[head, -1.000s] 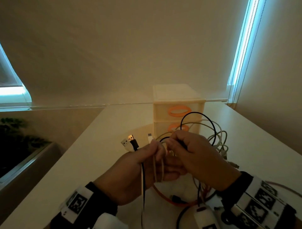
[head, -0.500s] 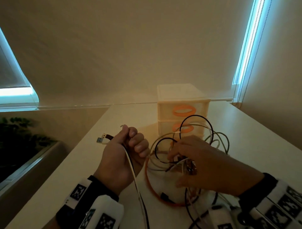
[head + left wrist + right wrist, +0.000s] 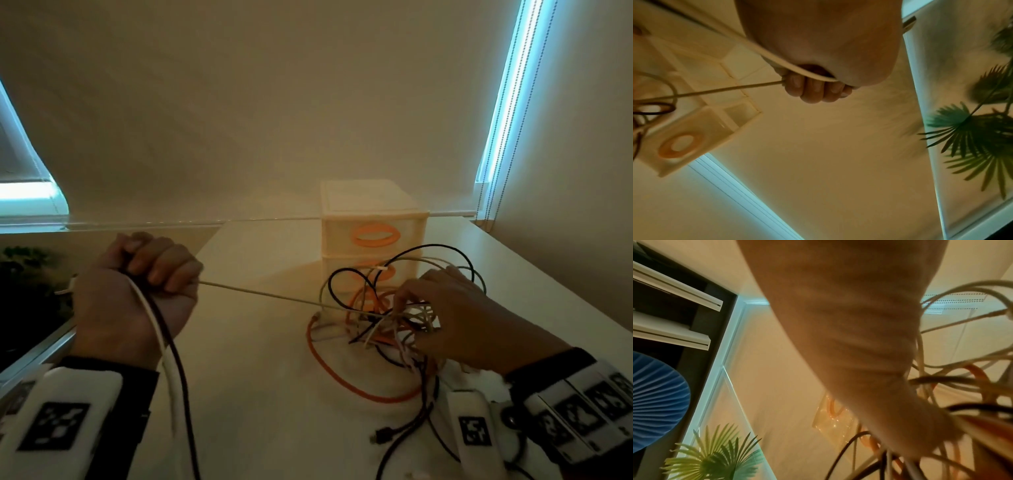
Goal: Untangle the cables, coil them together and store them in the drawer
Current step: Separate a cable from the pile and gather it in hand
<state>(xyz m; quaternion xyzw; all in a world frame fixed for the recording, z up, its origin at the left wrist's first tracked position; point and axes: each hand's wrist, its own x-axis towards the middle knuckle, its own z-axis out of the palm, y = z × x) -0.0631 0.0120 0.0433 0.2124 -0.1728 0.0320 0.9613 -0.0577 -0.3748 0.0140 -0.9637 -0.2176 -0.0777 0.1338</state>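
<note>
A thin pale cable (image 3: 267, 294) is pulled tight from the curled left hand (image 3: 137, 294) to the tangle (image 3: 387, 318), which is pinched by the right hand (image 3: 455, 315).

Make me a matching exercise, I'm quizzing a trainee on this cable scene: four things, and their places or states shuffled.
Things:
1. left hand
2. right hand
3. orange cable
4. drawer unit

States:
A. stands at the table's far edge
B. loops on the table
C. grips a taut white cable
D. rests on the tangle

Pairs: 1-C, 2-D, 3-B, 4-A
</note>
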